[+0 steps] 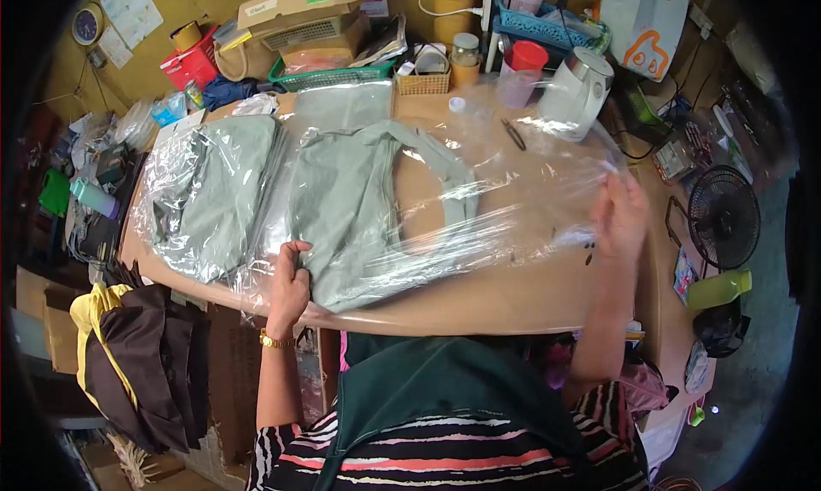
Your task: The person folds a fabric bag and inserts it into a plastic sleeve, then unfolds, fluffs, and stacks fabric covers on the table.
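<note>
A folded sage-green cloth bag (346, 183) with a wide looped strap lies flat on the table, inside a long clear plastic bag (530, 204). At the near left edge of the cloth bag, my left hand (289, 290) is closed with its fingers curled on the plastic edge. My right hand (620, 217), slightly blurred, pinches the far right end of the plastic bag and holds it stretched out. To the left sits a stack of similar green cloth bags (227, 192) in shiny clear plastic.
Small scissors or snips (514, 134) lie behind the plastic. A white electric kettle (575, 93), a red cup (528, 56) and a green basket (333, 76) line the back. At right stand a black fan (723, 215) and a green bottle (718, 290). Dark cloth (145, 363) hangs at left.
</note>
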`<control>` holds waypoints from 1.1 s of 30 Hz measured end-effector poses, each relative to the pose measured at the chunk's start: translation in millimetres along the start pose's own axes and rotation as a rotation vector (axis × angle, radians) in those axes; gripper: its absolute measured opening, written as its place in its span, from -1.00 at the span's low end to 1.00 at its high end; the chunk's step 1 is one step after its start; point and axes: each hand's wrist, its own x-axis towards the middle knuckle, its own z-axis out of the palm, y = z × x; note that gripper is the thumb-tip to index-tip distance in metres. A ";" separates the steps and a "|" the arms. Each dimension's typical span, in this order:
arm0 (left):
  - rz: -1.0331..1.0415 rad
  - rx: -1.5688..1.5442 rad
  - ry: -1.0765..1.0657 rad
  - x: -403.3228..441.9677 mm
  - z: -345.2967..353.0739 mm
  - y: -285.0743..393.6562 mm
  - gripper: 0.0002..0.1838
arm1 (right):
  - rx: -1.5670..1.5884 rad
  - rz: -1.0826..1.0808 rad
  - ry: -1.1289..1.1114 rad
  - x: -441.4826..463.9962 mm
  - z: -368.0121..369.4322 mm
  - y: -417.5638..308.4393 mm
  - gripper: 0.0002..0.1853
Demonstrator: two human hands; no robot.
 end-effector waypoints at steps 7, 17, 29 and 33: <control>0.313 0.845 0.317 -18.0 -32.6 31.0 -0.56 | -0.780 0.159 0.127 -32.4 -61.5 104.0 -0.63; 0.309 1.099 -0.082 180.2 52.4 15.6 -0.30 | -1.301 -0.144 0.193 -29.9 12.0 156.5 -0.17; 1.178 0.683 -0.088 71.1 118.1 151.5 0.10 | -0.741 -0.435 -0.140 -1.4 90.8 40.2 -0.85; 1.387 0.724 -0.268 59.3 108.5 223.8 -0.30 | -0.148 -0.003 -0.555 -0.4 97.2 -36.3 -0.78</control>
